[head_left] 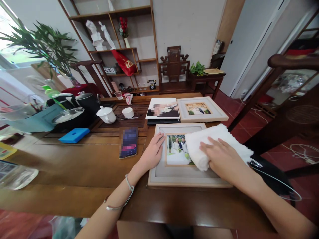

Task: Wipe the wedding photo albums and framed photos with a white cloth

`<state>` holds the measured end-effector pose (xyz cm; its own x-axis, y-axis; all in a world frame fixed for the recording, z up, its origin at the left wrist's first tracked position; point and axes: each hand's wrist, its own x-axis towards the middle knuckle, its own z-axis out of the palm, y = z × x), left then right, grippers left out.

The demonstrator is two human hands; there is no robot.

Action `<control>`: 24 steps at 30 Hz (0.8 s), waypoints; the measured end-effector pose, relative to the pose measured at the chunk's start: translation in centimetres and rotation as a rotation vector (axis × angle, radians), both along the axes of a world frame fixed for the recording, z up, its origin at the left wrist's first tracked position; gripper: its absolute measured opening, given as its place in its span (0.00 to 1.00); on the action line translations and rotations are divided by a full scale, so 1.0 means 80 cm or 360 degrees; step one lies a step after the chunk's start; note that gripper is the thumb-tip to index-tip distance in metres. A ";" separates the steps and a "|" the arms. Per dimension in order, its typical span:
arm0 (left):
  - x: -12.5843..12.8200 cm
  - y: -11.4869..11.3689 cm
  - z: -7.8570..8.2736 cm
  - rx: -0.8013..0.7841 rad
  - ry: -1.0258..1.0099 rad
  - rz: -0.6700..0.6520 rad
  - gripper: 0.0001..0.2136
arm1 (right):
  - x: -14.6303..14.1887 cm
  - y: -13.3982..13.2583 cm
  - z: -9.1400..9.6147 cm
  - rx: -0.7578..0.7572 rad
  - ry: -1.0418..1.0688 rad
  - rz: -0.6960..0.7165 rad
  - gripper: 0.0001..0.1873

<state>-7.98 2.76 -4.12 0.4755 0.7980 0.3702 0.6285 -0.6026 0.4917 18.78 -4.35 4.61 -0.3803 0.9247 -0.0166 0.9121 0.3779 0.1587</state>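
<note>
A light wooden picture frame [159, 177] with a wide pale mat lies flat near the table's front edge, holding a photo [176, 152] of two people outdoors. My left hand [153, 152] rests along its left side, fingers stretched out over the border. A folded white towel [229, 139] covers the frame's right part. On top of it, my right hand [220, 157] presses with bent fingers and grips the cloth against the frame. The photo's right portion is hidden beneath the towel.
Behind lie another framed picture [216, 114] and a photo panel [163, 113]. To the left are a phone [128, 142], a blue box [74, 135], a white lidded teapot [106, 114] and a small cup [128, 112]. A dark wooden chair [289, 106] stands at right.
</note>
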 end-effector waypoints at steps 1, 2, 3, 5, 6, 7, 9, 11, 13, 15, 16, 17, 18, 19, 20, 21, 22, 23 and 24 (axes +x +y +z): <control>0.000 0.000 0.000 0.0000 -0.0007 0.0009 0.22 | -0.004 -0.006 0.004 -0.0027 -0.0042 0.0006 0.27; 0.001 -0.001 0.000 0.0000 -0.0012 0.0018 0.22 | -0.011 -0.015 0.008 -0.0088 -0.0085 0.0031 0.25; 0.001 -0.001 0.000 0.0000 -0.0013 0.0026 0.22 | -0.019 -0.026 0.012 -0.0169 -0.0128 0.0072 0.24; 0.002 -0.001 -0.001 -0.0001 -0.0013 0.0036 0.22 | -0.037 -0.050 0.015 -0.0324 -0.0189 0.0207 0.23; 0.002 -0.001 -0.001 0.0002 -0.0012 0.0039 0.22 | -0.046 -0.060 0.014 -0.0362 -0.0196 0.0285 0.25; 0.003 -0.001 -0.002 0.0008 -0.0012 0.0043 0.22 | -0.054 -0.068 0.011 -0.0362 -0.0181 0.0357 0.26; 0.003 -0.001 -0.003 0.0020 -0.0012 0.0048 0.22 | -0.068 -0.075 0.000 -0.0265 -0.0097 0.0463 0.28; 0.002 0.000 -0.004 0.0024 -0.0025 0.0042 0.21 | -0.081 -0.075 -0.016 -0.0084 0.0023 0.0566 0.29; 0.000 0.003 -0.007 0.0016 -0.0072 0.0016 0.21 | -0.095 -0.071 -0.031 0.0146 0.0137 0.0686 0.30; -0.003 0.008 -0.010 0.0005 -0.0157 -0.0009 0.20 | -0.108 -0.067 -0.044 0.0334 0.0207 0.0777 0.29; -0.004 0.010 -0.012 -0.0006 -0.0202 -0.0014 0.20 | -0.115 -0.065 -0.048 0.0385 0.0219 0.0795 0.29; -0.006 0.013 -0.013 -0.0022 -0.0239 -0.0013 0.19 | -0.121 -0.064 -0.051 0.0408 0.0216 0.0801 0.28; -0.007 0.016 -0.014 -0.0042 -0.0268 -0.0006 0.19 | -0.126 -0.063 -0.053 0.0415 0.0199 0.0806 0.27; -0.007 0.017 -0.015 -0.0062 -0.0287 0.0002 0.19 | -0.129 -0.063 -0.054 0.0415 0.0175 0.0817 0.27; -0.008 0.018 -0.015 -0.0077 -0.0296 0.0012 0.19 | -0.132 -0.063 -0.054 0.0418 0.0147 0.0827 0.26; -0.007 0.019 -0.015 -0.0084 -0.0297 0.0021 0.19 | -0.133 -0.063 -0.053 0.0418 0.0120 0.0837 0.26; -0.006 0.018 -0.015 -0.0079 -0.0295 0.0029 0.19 | -0.132 -0.063 -0.051 0.0400 0.0098 0.0844 0.25; -0.005 0.017 -0.015 -0.0068 -0.0287 0.0037 0.19 | -0.130 -0.061 -0.047 0.0346 0.0087 0.0845 0.25; -0.004 0.015 -0.014 -0.0052 -0.0277 0.0043 0.19 | -0.127 -0.058 -0.043 0.0251 0.0088 0.0827 0.25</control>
<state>-8.28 3.95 -5.25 0.3845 0.8226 0.4190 0.5478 -0.5686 0.6136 8.64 -9.01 1.21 -0.7844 0.6043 0.1398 0.6199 0.7568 0.2071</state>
